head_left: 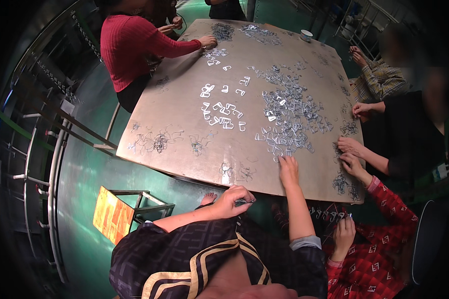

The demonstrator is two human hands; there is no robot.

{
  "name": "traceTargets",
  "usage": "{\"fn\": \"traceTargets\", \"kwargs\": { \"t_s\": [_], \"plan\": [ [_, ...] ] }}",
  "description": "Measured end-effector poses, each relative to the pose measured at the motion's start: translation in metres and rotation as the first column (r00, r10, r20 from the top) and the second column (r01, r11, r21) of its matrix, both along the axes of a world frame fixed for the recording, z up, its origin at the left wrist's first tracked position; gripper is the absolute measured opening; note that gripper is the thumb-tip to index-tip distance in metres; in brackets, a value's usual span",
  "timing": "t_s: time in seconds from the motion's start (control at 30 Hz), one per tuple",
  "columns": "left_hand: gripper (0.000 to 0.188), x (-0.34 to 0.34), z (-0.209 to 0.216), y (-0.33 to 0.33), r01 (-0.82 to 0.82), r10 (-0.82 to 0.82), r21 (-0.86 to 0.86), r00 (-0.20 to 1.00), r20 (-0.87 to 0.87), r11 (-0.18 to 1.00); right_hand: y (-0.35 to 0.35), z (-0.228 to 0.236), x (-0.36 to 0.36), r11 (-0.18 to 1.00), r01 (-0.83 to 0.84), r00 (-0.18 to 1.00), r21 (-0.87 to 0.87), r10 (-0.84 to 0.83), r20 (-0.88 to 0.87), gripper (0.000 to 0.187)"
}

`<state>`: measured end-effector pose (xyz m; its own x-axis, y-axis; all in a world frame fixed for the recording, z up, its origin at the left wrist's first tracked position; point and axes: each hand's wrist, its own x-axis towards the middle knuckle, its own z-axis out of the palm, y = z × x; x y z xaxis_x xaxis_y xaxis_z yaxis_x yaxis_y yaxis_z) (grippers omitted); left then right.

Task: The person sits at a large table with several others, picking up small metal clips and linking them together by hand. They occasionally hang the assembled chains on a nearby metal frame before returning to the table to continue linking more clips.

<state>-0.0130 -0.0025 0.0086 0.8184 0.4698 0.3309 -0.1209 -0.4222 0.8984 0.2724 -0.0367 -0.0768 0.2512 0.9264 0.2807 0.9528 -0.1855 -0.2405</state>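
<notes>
My left hand (234,202) is closed in front of the table's near edge, pinching a small grey metal piece (242,201). Most of that piece is hidden by the fingers, and its exact shape does not show. Farther right, my right hand (288,172) reaches over the table (184,65) with its fingers drawn together. Its fingertips meet a small metal hook (276,159) at the near end of a broad pile of silvery hooks (289,114). A looser group of hooks (225,119) lies to the left of the pile.
Thin wire pieces (159,142) lie in small heaps along the table's edges. A person in red (129,50) works at the far left; other people's hands (351,146) are close on the right. A wooden-topped stool (113,214) stands at left. A white cup (306,35) sits far back.
</notes>
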Motion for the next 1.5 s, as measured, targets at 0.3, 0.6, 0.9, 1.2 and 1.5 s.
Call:
{"fn": "traceTargets", "kwargs": {
  "t_s": [0.3,0.6,0.9,1.2,1.5],
  "plan": [
    [0.015,-0.005,-0.002,-0.013,-0.06,0.06,0.0,0.998,-0.013,0.998,0.003,0.012,0.006,0.985,-0.143,0.988,0.098,0.148,-0.043,0.028],
    [0.014,0.0,-0.003,-0.019,-0.032,0.032,-0.004,0.999,-0.039,0.999,0.004,0.006,-0.001,0.998,-0.06,0.997,-0.002,0.06,0.045,0.018],
    [0.014,0.003,-0.013,-0.028,-0.069,0.069,0.0,0.997,-0.046,0.998,-0.009,0.017,-0.034,0.99,0.139,0.751,0.037,-0.081,-0.656,0.024],
    [0.017,0.012,-0.013,-0.018,-0.215,0.22,0.099,0.975,-0.042,0.972,-0.059,0.088,-0.109,0.994,0.076,0.227,0.082,0.063,-0.972,0.02],
    [0.018,0.004,-0.017,-0.013,-0.191,0.201,0.17,0.979,-0.041,0.967,-0.068,0.108,-0.136,0.973,0.004,0.682,0.231,0.166,-0.712,0.024]
  ]
}}
